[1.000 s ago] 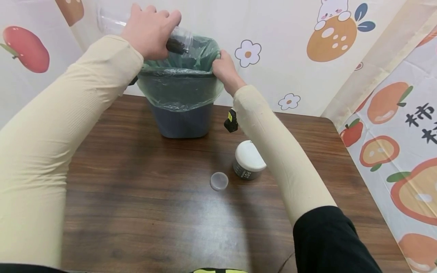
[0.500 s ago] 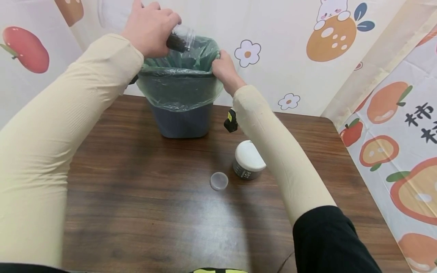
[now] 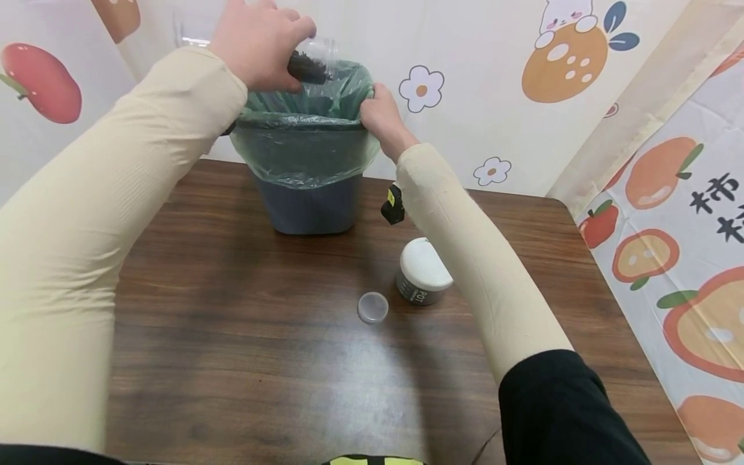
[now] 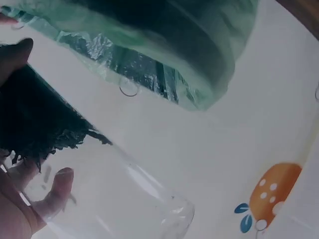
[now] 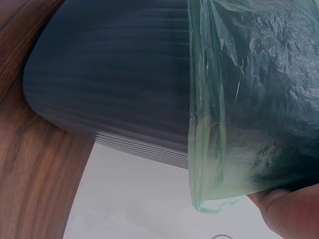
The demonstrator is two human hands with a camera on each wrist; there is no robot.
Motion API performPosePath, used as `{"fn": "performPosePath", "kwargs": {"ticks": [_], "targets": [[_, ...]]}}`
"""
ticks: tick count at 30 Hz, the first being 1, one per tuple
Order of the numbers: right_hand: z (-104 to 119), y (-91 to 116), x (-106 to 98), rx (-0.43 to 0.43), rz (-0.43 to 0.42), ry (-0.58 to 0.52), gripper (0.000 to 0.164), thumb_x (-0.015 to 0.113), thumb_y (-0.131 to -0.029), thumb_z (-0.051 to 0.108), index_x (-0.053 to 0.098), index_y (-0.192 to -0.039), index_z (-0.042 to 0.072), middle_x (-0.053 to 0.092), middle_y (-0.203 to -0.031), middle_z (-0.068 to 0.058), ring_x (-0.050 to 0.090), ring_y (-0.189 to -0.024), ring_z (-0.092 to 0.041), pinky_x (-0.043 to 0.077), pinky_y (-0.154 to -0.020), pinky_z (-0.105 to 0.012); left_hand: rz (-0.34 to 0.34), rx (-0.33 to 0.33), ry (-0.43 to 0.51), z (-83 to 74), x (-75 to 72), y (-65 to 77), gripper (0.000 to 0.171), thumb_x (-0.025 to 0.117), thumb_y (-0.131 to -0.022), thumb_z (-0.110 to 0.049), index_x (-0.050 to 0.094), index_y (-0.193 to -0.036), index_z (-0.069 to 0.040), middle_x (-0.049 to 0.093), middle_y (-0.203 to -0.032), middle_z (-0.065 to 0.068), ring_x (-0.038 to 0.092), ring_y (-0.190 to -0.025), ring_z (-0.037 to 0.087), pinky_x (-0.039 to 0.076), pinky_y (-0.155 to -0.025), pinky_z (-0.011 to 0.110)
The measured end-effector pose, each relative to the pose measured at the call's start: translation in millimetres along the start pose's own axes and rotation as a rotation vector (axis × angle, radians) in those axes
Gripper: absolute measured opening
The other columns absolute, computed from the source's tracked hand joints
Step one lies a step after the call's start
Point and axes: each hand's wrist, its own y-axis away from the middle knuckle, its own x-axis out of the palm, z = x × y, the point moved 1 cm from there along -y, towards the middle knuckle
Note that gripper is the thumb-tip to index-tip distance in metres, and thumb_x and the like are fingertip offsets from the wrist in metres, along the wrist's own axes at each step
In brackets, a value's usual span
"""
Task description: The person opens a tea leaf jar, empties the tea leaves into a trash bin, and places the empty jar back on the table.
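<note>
My left hand [image 3: 258, 48] grips a clear plastic jar [image 4: 144, 194] from above and holds it on its side over the bin. Dark, shredded dry stuff [image 4: 37, 117], perhaps tea leaves, is bunched toward the jar's mouth end. The jar's mouth [image 3: 332, 58] points right above the opening of a dark blue trash bin [image 3: 308, 210]. A green translucent bag [image 3: 305, 155] lines the bin and hangs over its rim. At the rim's right side, my right hand [image 3: 383, 119] grips the bag and edge; its fingertips are partly hidden. The bin's inside bottom cannot be seen.
On the brown wooden table [image 3: 232, 361] stands a white-lidded pot [image 3: 425, 265] with a dark label, partly behind my right forearm. A small clear round lid [image 3: 372, 307] lies beside it. A fruit-printed cloth [image 3: 494, 39] stands behind the bin.
My left hand and the jar have shifted slightly right and up. More dark stuff shows near the jar's mouth. My right hand keeps its place on the rim.
</note>
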Motion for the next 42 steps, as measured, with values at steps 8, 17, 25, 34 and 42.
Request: {"fn": "performPosePath", "kwargs": {"ticks": [8,17,25,34,42], "targets": [[0.6,0.4,0.8,0.005,0.007,-0.007,0.045,0.028,-0.096,0.004,0.037,-0.139,0.011,0.043,-0.133,-0.001,0.039,-0.116,-0.009,0.03,-0.102,-0.021,0.027,0.005,-0.013,-0.5,1.7,1.7,0.057,0.074,-0.075,-0.016,0.047,-0.124,-0.003,0.056,-0.118,0.024,0.048,-0.106,0.047,0.03,-0.095,0.066],[0.2,-0.4,-0.6,0.011,0.004,0.001,0.046,0.027,-0.097,0.006,0.035,-0.142,0.012,0.042,-0.135,0.0,0.038,-0.116,-0.008,0.029,-0.103,-0.021,0.017,0.033,-0.041,2.3,3.4,2.0,0.056,0.071,-0.073,-0.006,0.048,-0.123,-0.004,0.053,-0.118,0.025,0.045,-0.108,0.047,0.029,-0.095,0.065],[0.2,-1.2,-0.5,0.015,-0.002,-0.001,0.046,0.027,-0.097,0.006,0.035,-0.142,0.013,0.042,-0.135,0.0,0.038,-0.115,-0.008,0.03,-0.101,-0.02,0.029,0.035,-0.027,2.1,3.9,2.8,0.059,0.071,-0.078,-0.01,0.041,-0.127,0.0,0.048,-0.116,0.027,0.043,-0.108,0.049,0.03,-0.096,0.064],[-1.1,-1.3,-0.7,0.012,-0.01,0.011,0.047,0.027,-0.098,0.007,0.034,-0.143,0.012,0.042,-0.137,0.0,0.038,-0.116,-0.009,0.03,-0.101,-0.02,0.046,0.043,0.06,2.3,2.6,1.7,0.057,0.072,-0.071,-0.005,0.046,-0.122,-0.001,0.052,-0.114,0.027,0.047,-0.103,0.048,0.033,-0.091,0.061],[-0.7,-0.3,-0.7,0.008,-0.01,0.001,0.046,0.027,-0.098,0.006,0.035,-0.143,0.011,0.042,-0.137,-0.002,0.038,-0.116,-0.009,0.03,-0.101,-0.02,0.086,0.038,0.008,1.8,3.6,0.6,0.06,0.072,-0.074,-0.006,0.046,-0.128,-0.003,0.053,-0.121,0.027,0.047,-0.107,0.047,0.032,-0.096,0.061]]}}
